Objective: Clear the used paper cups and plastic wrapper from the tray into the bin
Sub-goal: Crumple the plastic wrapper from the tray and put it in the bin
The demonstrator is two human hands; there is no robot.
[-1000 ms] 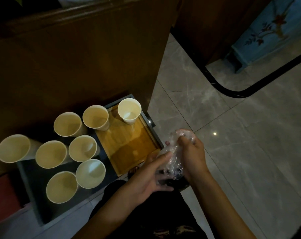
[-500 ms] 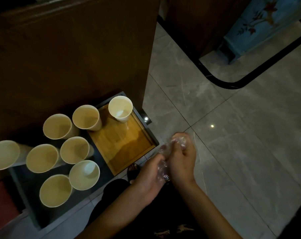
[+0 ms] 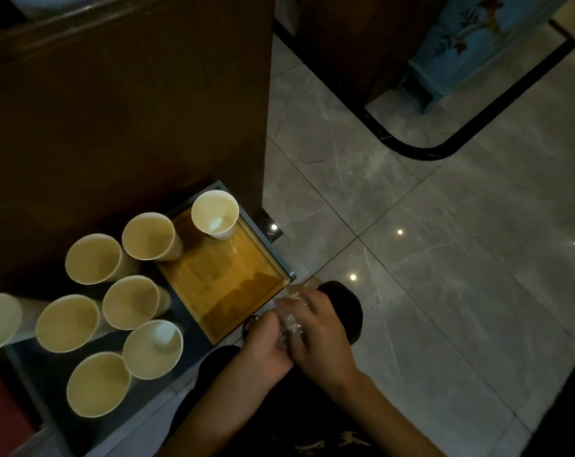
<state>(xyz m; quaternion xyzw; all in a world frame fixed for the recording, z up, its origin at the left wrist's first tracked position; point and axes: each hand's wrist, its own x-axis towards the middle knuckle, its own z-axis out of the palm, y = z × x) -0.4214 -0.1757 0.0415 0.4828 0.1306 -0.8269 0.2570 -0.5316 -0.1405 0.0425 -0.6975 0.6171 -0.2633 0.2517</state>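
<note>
Since before, we are lowering both hands closer together. Head view: our left hand (image 3: 268, 346) and right hand (image 3: 315, 328) are squeezing the plastic wrapper (image 3: 291, 319) off the tray's (image 3: 220, 285) near corner; paper cups (image 3: 215, 214) are waiting. Next, we are judging, binning it.

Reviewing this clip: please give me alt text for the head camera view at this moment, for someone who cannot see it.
Both hands, left hand and right hand, crumple a clear plastic wrapper between them, low beside a wooden tray. Eight open paper cups stand upright on and left of the tray, against a dark wooden panel; grey marble floor lies to the right.
</note>
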